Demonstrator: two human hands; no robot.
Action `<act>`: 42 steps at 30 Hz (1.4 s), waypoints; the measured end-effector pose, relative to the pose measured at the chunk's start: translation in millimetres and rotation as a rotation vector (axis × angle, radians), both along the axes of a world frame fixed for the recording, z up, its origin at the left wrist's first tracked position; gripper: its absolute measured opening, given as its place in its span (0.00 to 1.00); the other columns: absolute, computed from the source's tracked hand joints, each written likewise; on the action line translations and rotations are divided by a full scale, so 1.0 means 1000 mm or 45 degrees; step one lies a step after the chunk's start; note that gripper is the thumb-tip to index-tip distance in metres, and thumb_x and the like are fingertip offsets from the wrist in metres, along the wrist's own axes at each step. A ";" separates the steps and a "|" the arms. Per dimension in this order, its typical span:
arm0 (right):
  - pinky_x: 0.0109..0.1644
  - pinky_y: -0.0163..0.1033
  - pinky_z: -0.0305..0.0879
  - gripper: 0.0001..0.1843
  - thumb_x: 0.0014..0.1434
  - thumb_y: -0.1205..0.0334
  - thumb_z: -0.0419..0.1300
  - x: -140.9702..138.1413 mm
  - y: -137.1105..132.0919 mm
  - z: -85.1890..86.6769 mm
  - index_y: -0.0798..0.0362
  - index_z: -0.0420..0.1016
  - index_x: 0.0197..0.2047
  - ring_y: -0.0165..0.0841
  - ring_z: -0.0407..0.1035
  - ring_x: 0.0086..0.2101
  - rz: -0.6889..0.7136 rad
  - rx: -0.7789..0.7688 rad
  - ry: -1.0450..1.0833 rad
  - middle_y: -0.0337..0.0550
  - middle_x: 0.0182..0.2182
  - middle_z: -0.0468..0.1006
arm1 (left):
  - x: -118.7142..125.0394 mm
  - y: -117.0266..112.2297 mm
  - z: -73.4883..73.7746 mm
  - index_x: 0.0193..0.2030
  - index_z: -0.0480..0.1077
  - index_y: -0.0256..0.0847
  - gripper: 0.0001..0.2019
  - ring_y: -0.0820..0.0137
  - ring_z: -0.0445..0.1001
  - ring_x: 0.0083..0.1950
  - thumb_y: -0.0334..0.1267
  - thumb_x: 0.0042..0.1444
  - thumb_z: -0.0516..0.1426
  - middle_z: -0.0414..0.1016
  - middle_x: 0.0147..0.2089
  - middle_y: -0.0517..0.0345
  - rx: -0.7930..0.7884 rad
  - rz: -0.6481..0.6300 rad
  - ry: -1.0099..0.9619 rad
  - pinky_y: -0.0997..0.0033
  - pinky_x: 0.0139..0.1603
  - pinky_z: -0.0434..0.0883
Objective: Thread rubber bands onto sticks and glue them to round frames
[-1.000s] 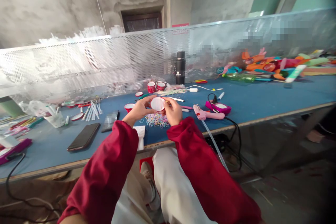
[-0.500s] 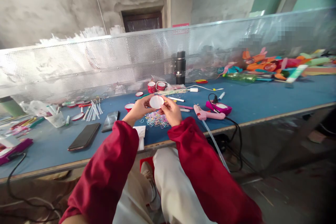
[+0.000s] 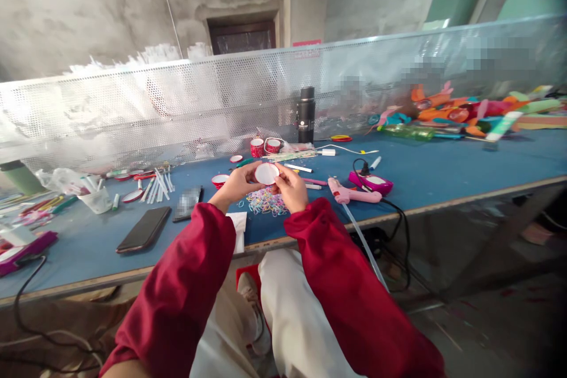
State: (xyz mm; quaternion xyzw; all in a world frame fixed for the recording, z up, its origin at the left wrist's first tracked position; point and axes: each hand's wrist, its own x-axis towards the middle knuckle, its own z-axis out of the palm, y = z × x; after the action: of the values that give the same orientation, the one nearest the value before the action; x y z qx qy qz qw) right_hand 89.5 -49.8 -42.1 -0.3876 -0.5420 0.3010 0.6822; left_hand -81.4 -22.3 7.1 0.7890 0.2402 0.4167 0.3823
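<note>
Between my two hands is a small round disc (image 3: 267, 174), white on its face with a red rim. My left hand (image 3: 238, 183) grips its left edge, fingers curled behind. My right hand (image 3: 290, 186) pinches its right edge, the thumb on the lower right of the white face. Under the hands lies a loose pile of small pastel rubber bands (image 3: 267, 204). A similar red-rimmed white piece (image 3: 220, 180) rests on the table just left of my left hand. The far side of the held disc is hidden.
A pink glue gun (image 3: 352, 193) with a long clear stick lies right, beside a purple power strip (image 3: 370, 183). Left are two phones, the nearer a dark phone (image 3: 144, 229), and white sticks (image 3: 156, 186). A black bottle (image 3: 305, 115) and red tape-like rolls (image 3: 257, 147) stand behind.
The view has shifted very slightly. Both hands keep the same hold on the disc, and nothing has been taken up or let go.
</note>
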 end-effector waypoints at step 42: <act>0.38 0.42 0.75 0.19 0.61 0.49 0.57 0.007 0.005 -0.006 0.51 0.81 0.46 0.40 0.78 0.39 -0.359 0.119 -0.292 0.47 0.38 0.84 | 0.000 0.002 0.002 0.39 0.77 0.36 0.15 0.71 0.74 0.30 0.47 0.52 0.64 0.76 0.31 0.56 -0.253 0.348 -0.119 0.71 0.30 0.74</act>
State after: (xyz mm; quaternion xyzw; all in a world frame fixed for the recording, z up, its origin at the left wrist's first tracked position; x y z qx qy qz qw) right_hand 96.2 -45.1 -47.7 -0.4595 -0.5700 0.1309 0.6685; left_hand -81.5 -19.9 8.6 0.6871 0.3670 0.4754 0.4089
